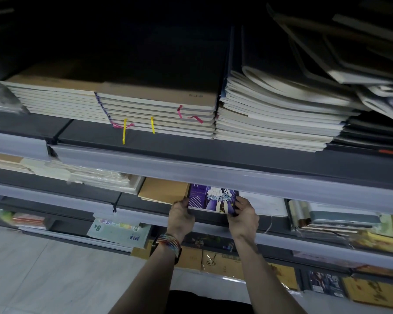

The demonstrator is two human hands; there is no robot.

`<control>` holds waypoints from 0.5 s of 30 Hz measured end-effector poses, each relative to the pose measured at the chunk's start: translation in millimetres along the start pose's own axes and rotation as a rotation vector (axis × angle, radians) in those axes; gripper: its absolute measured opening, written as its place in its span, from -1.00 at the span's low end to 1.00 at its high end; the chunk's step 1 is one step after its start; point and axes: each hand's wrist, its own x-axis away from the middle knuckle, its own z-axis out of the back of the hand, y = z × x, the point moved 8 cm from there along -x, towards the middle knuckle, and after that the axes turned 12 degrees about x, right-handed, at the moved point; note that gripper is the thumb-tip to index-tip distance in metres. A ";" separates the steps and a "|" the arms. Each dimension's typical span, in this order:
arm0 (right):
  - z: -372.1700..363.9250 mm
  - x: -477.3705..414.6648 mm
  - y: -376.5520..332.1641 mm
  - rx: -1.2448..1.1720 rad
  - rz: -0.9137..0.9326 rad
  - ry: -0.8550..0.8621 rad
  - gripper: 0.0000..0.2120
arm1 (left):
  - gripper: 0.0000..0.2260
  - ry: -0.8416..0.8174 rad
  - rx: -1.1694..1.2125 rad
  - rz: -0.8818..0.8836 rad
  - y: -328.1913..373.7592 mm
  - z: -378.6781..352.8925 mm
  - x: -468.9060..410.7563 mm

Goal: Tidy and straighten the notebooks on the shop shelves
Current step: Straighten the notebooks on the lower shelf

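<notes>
A purple notebook stack (pixel 210 198) with a white flower picture lies on the middle shelf (pixel 213 219), partly under the shelf above. My left hand (pixel 181 217) grips its left front corner and my right hand (pixel 244 215) grips its right front corner. A brown kraft notebook pile (pixel 162 190) sits just left of it, touching my left fingers. On the upper shelf (pixel 191 148) lie tall stacks of kraft-covered notebooks (pixel 154 114) with yellow and pink ribbons, and a curled, uneven stack of dark-covered notebooks (pixel 279 114) to their right.
Wrapped white pads (pixel 100 176) lie left on the middle shelf, a white pad (pixel 266 205) and bagged books (pixel 334 219) right. A green "8K" pad (pixel 118 231) and yellow boxes (pixel 213 260) sit lower. Loose books (pixel 372 71) lean at top right. Tiled floor (pixel 43 275) is bottom left.
</notes>
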 end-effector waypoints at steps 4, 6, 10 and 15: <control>0.9 0.5 4.3 -0.064 -0.044 -0.003 -0.65 | -0.69 0.019 -0.032 0.003 -2.3 -0.7 -0.7; 3.1 2.1 4.3 -0.113 -0.060 0.017 -0.64 | -0.71 0.032 -0.040 0.010 -2.2 -0.3 0.1; 1.5 4.5 8.7 -0.258 -0.118 0.050 -0.69 | -0.76 0.053 -0.049 0.063 -6.0 2.8 3.2; -2.8 2.0 15.7 -0.458 -0.214 -0.030 -0.63 | -0.74 0.059 -0.046 0.039 -8.4 1.8 3.0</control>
